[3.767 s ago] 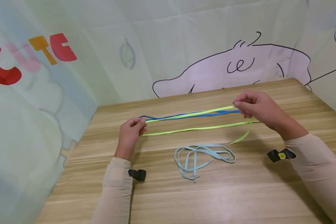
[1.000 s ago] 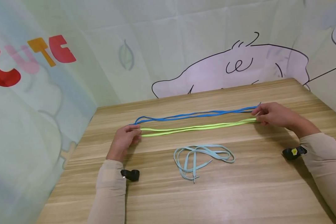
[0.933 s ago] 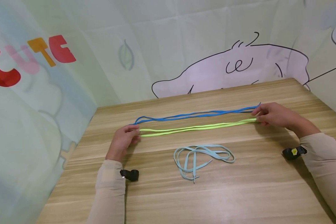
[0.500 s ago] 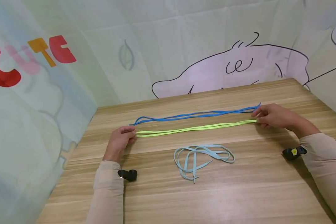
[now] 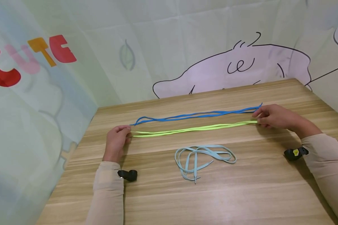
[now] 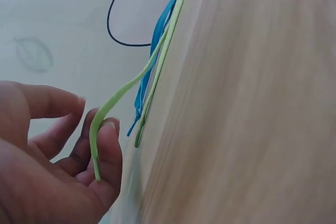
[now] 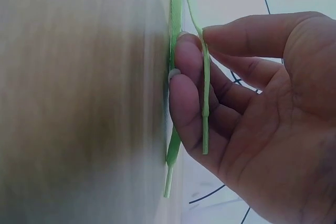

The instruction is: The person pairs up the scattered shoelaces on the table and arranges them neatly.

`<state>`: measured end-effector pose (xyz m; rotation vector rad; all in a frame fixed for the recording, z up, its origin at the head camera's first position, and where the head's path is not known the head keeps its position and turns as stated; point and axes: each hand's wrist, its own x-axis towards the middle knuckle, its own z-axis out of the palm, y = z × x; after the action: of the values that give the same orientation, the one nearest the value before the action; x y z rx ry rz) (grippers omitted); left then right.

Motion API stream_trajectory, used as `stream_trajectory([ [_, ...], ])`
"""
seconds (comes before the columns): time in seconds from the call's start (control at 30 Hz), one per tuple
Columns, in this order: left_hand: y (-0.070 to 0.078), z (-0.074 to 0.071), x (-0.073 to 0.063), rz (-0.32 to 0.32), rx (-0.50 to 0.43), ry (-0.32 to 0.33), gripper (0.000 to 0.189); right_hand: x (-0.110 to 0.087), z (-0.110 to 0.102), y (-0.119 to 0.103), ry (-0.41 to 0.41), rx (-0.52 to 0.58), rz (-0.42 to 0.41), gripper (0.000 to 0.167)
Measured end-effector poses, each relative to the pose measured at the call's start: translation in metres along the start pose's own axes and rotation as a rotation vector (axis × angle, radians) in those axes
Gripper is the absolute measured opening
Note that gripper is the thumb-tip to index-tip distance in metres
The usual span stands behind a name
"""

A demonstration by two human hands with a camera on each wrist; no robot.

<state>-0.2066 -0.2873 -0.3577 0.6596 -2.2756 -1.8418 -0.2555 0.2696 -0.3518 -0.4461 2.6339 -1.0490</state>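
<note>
A yellow-green shoelace (image 5: 194,128) runs doubled across the table, its two strands almost parallel. At its left end my left hand (image 5: 116,142) holds up one strand; in the left wrist view the tip of this shoelace (image 6: 107,106) lies over curled fingers, the thumb apart from it. The other strand's tip rests on the table. On the right, my right hand (image 5: 276,117) pinches one strand between thumb and fingers. In the right wrist view, one tipped end of the shoelace (image 7: 205,129) hangs past these fingers and the other end lies behind them.
Just beyond, a blue shoelace (image 5: 186,116) lies doubled, its right end close to my right hand. Nearer me is a loosely looped pale blue shoelace (image 5: 195,156). A printed cloth (image 5: 107,62) hangs behind and left of the wooden table (image 5: 228,193).
The raised yellow-green strand has come down from over the blue shoelace to beside its other strand. My left hand has slid leftward towards the tip; lately the right has barely moved.
</note>
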Motion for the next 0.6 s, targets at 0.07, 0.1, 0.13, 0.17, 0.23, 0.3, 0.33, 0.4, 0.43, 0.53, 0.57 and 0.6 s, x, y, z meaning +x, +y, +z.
stream_trajectory([
  [0.07,0.0,0.001,0.0,0.004,-0.011,0.013,0.031,0.0,0.0,0.0,0.006,0.001,-0.002,0.031],
  [0.1,0.001,0.001,0.0,0.006,-0.009,0.017,0.031,-0.001,0.0,-0.001,0.01,0.003,-0.002,0.03],
  [0.13,0.001,0.001,0.0,0.011,-0.007,0.021,0.031,-0.001,0.0,-0.002,0.016,0.004,-0.002,0.03],
  [0.17,0.001,0.001,0.0,0.018,-0.007,0.025,0.032,-0.001,0.0,-0.002,0.023,0.002,-0.002,0.029],
  [0.23,0.001,0.001,-0.001,0.028,-0.015,0.032,0.032,-0.001,0.0,-0.004,0.044,-0.015,-0.006,0.027],
  [0.3,0.002,0.0,-0.002,0.041,-0.031,0.035,0.033,-0.002,0.0,-0.005,0.066,-0.041,-0.008,0.026],
  [0.33,0.002,0.0,-0.002,0.046,-0.038,0.035,0.033,-0.001,0.0,-0.006,0.076,-0.064,-0.009,0.026],
  [0.4,0.003,0.0,-0.003,0.057,-0.052,0.031,0.034,-0.001,-0.001,-0.007,0.1,-0.123,-0.014,0.027],
  [0.43,0.003,0.0,-0.003,0.062,-0.063,0.027,0.034,-0.001,-0.001,-0.008,0.109,-0.149,-0.013,0.028],
  [0.53,0.004,0.001,-0.005,0.086,-0.058,0.023,0.034,0.0,-0.001,-0.011,0.135,-0.226,-0.019,0.03],
  [0.57,0.005,0.002,-0.005,0.102,-0.048,0.027,0.034,0.0,-0.001,-0.012,0.146,-0.24,-0.019,0.03],
  [0.6,0.006,0.003,-0.006,0.122,-0.026,0.034,0.034,0.0,-0.001,-0.013,0.153,-0.246,-0.019,0.03],
])
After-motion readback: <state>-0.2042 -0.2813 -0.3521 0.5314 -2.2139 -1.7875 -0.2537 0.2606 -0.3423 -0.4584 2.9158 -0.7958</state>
